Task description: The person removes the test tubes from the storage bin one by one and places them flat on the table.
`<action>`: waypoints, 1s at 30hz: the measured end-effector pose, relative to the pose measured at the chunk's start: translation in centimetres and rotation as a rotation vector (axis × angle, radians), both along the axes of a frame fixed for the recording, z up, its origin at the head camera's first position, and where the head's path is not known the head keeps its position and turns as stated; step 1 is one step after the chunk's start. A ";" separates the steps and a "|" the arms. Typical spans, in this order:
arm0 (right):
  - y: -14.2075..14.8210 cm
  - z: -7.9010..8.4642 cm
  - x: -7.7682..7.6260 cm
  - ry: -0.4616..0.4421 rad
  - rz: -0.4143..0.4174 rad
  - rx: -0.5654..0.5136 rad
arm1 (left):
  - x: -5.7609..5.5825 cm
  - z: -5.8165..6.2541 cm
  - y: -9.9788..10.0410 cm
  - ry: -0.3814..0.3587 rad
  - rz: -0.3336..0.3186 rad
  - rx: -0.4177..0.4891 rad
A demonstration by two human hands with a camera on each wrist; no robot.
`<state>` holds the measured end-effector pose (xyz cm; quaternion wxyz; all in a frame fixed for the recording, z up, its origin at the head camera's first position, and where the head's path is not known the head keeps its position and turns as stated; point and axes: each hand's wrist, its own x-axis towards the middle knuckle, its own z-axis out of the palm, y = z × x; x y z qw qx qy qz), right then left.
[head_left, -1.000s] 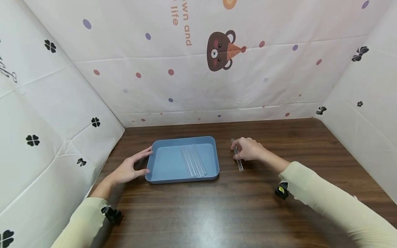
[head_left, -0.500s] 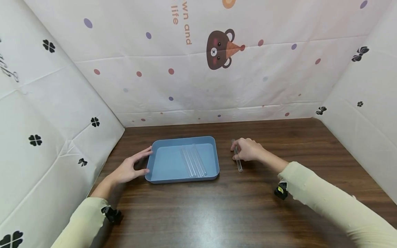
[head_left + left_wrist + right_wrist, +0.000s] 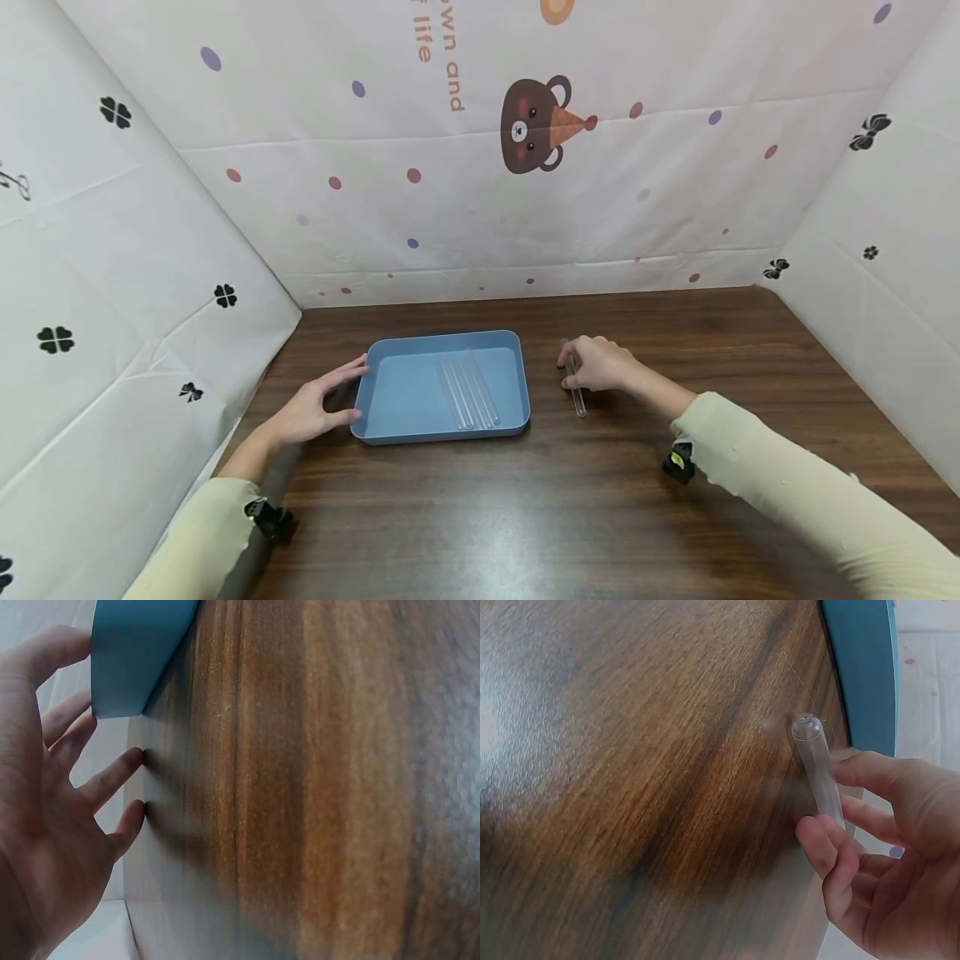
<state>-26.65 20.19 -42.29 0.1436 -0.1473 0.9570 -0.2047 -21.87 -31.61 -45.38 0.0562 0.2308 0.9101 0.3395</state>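
Note:
A shallow blue tray (image 3: 408, 392) lies on the wooden table, with several clear test tubes (image 3: 468, 392) side by side in its right half. At the tray's left end is my left hand (image 3: 303, 411), its thumb and fingertips touching the wall with the fingers spread. In the left wrist view, two fingertips of that hand rest near the table beside the blue wall. Right of the tray, my right hand (image 3: 598, 364) holds one clear test tube (image 3: 821, 776) between thumb and fingers. Its rounded end points toward me; part of its length is hidden behind the fingers.
The brown wooden table (image 3: 480, 508) stretches in front of the tray and to its right. White printed cloth (image 3: 465, 208) stands behind the table and along both sides. A small black camera sits on each wrist.
Almost nothing differs: the right hand and its test tube have shifted only very slightly. The left hand and the tray stay where they were.

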 end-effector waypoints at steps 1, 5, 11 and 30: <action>0.0 0.0 0.0 -0.001 -0.001 0.003 | 0.0 0.0 0.0 0.000 -0.002 0.001; 0.0 0.0 -0.1 -0.002 -0.004 0.015 | -0.1 0.0 0.0 0.002 -0.010 0.003; 0.0 0.0 -0.2 -0.005 -0.007 0.013 | -0.3 -0.1 -0.1 0.010 -0.007 -0.007; 0.1 1.0 -0.4 0.013 -0.013 -0.008 | -0.3 0.0 -0.1 0.010 -0.014 -0.004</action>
